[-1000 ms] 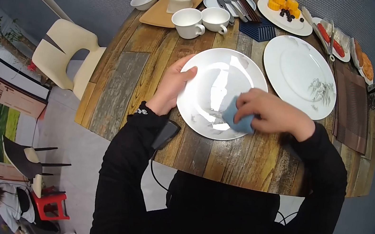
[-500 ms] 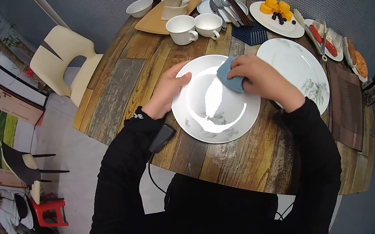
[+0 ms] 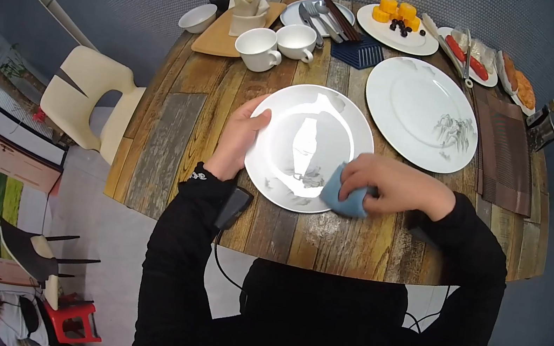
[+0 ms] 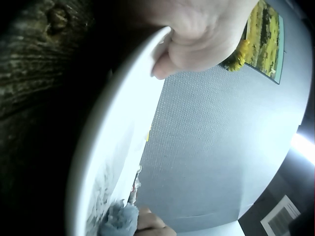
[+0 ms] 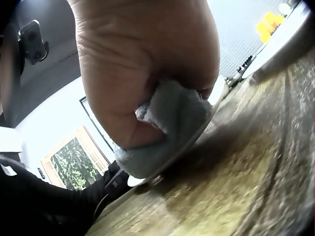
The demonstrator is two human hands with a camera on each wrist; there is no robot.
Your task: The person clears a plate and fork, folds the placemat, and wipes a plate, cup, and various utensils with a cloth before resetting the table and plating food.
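A white plate [image 3: 282, 135] with a grey landscape print lies before the person, near the table's front edge. The left hand [image 3: 238, 136] grips its left rim, thumb on top and the other fingers hidden beneath; the left wrist view shows that thumb [image 4: 165, 66] over the rim. At the lower right rim, the right hand [image 3: 399, 184] pinches a bunched blue cloth [image 3: 345, 198] against the plate. In the right wrist view the cloth [image 5: 172, 123] is folded between thumb and fingers, close over the wooden table.
A larger printed plate [image 3: 419, 115] lies to the right, beside a brown placemat [image 3: 506, 156]. Two white cups [image 3: 257, 50] stand behind the held plate. Farther back are a wooden tray [image 3: 214, 40], a cutlery plate [image 3: 292, 16], and plates of food [image 3: 408, 43]. Dark bottles [image 3: 548, 130] stand far right.
The right hand swept the cloth from the lower right up to the plate's top edge, then back down to the lower right rim. The left hand keeps its grip.
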